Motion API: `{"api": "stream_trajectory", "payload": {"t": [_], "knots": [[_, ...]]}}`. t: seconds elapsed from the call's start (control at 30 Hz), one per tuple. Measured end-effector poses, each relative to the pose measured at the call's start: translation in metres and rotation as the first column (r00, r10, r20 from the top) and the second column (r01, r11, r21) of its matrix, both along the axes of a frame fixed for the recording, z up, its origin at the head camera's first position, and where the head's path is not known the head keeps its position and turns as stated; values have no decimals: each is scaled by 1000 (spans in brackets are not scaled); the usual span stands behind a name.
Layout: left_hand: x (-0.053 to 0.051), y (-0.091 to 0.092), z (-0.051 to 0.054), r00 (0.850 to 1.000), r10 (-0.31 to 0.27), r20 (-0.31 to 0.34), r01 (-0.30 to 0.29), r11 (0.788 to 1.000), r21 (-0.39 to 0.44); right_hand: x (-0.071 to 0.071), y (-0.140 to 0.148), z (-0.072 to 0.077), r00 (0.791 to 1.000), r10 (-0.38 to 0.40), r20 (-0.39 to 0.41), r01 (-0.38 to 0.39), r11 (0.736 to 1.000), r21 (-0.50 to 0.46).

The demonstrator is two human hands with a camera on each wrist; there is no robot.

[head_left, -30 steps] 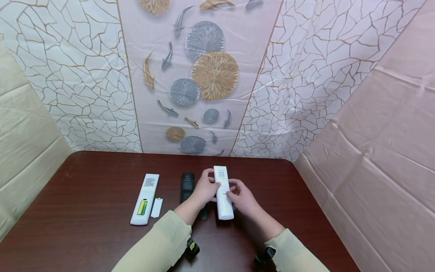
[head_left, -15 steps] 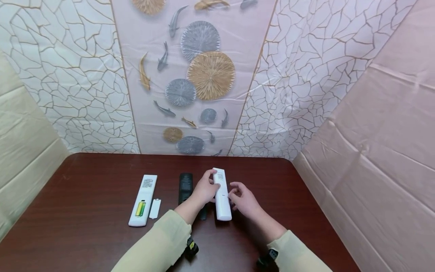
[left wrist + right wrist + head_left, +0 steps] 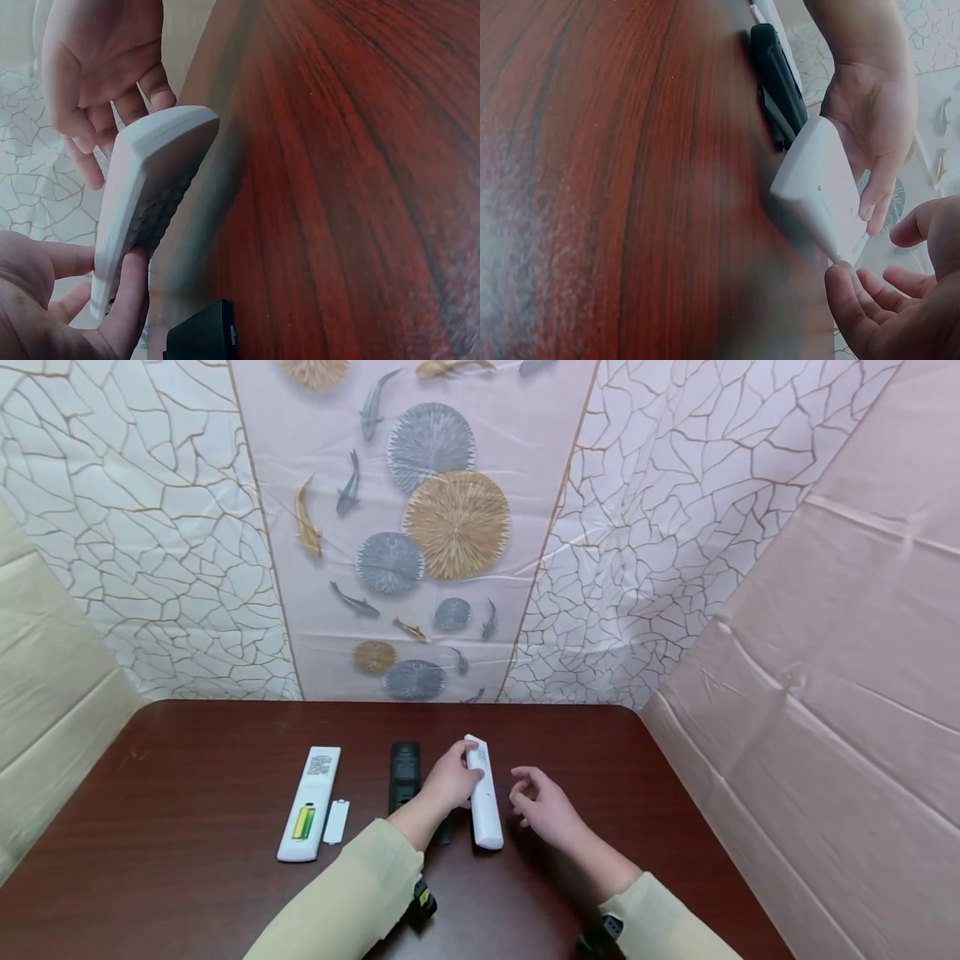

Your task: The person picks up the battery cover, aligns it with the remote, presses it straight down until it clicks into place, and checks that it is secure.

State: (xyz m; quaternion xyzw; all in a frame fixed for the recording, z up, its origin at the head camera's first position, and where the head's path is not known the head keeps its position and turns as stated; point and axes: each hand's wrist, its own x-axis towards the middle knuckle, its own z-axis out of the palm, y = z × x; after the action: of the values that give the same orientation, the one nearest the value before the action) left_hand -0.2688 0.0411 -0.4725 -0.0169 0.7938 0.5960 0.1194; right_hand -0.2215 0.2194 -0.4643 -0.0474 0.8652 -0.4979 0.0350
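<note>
A white remote control (image 3: pixel 483 806) is held up over the table by my left hand (image 3: pixel 450 777), its thumb on the back face and its fingers around the left edge. The keypad side (image 3: pixel 161 202) faces down in the left wrist view. My right hand (image 3: pixel 547 806) is just right of the remote, its fingers loosely bent and nothing held. In the right wrist view its fingertips (image 3: pixel 844 281) come close to the remote's edge; whether they touch is unclear. A black remote control (image 3: pixel 405 772) lies left of my left hand, partly hidden by it.
On the left of the dark wooden table (image 3: pixel 187 793) lies another white remote control (image 3: pixel 318 785), its battery recess showing yellow-green. Its white battery cover (image 3: pixel 337 822) is beside it. A small dark piece (image 3: pixel 445 832) shows by my left forearm. Patterned cloth (image 3: pixel 420 527) hangs behind.
My right hand has drawn away from the white remote to the right. My left hand has turned the remote so its back tilts toward the right. The camera view has shifted slightly.
</note>
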Motion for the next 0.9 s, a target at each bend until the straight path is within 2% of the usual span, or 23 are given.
{"api": "stream_trajectory", "payload": {"t": [0.23,0.43,0.9], "knots": [[-4,2,-5,1000,-3,26,4,998,-55,2,4,1,1000,3,-23,-4,1000,-7],[-5,3,-7,999,-20,31,22,998,-53,3,7,-1,1000,2,-27,-2,1000,12],[-1,3,-3,996,-32,84,35,999,-35,5,13,-1,1000,-10,-24,12,999,50]]}}
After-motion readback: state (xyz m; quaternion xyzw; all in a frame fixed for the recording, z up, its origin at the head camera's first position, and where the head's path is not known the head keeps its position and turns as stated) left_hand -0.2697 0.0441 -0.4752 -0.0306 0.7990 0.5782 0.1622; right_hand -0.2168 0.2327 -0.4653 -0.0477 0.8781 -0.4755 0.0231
